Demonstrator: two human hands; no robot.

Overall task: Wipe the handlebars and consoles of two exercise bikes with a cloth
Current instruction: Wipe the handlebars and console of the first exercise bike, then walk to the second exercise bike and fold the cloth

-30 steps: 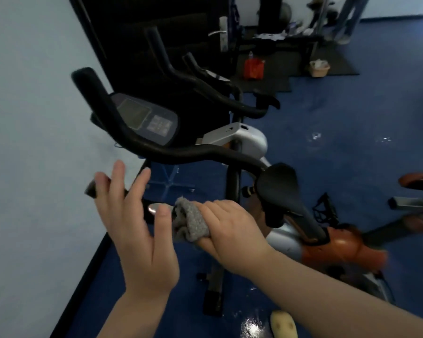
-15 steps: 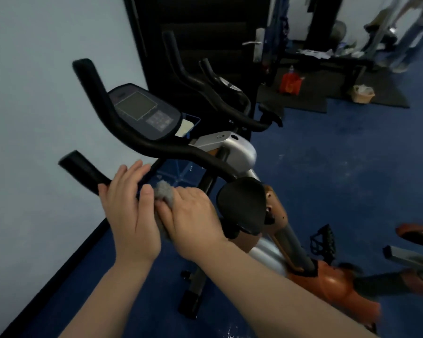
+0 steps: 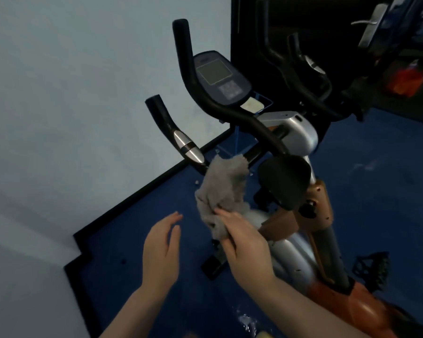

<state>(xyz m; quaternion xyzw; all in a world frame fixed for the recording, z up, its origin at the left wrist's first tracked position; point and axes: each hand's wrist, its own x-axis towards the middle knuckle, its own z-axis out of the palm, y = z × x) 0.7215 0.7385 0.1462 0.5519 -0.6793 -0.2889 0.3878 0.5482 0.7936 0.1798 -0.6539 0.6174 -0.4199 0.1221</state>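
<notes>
Our right hand grips the gray cloth in the middle of the frame, its top just touching the lower handlebar. Our left hand hangs loose, holding nothing. We should wrap the cloth around the bar and rub along it.

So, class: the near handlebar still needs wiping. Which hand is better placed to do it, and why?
The right hand. It already grips the grey cloth, whose top edge lies at the near handlebar. The left hand is open, holds nothing, and hovers lower, away from the bar.
</notes>
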